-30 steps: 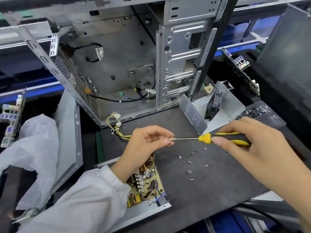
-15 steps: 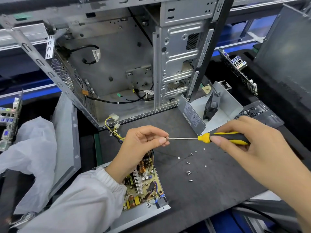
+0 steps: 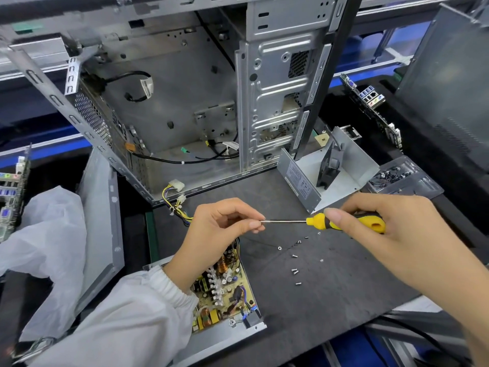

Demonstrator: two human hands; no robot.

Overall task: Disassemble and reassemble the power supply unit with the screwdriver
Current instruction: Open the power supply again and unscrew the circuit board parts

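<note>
Right hand wraps the yellow/black screwdriver handle, shaft held level above the worktop. Left hand pinches at the tip, thumb and forefinger closed on it; probably seating a screw there, but it's too small to confirm. PSU is split: board tray sits open at the near edge under the left wrist, cover with the fan stands further back beside the case. Risks: if a screw is on the tip, it's only loosely held and can drop once the fingers let go, landing in the board among the caps and coils where it could short something. Loose screws lie scattered on the mat between tray and cover; a sweep of the sleeve or forearm could knock them off the edge. Sleeve also hangs over the bare board, may snag components. Tip near fingertips: slip means a jab.
</note>
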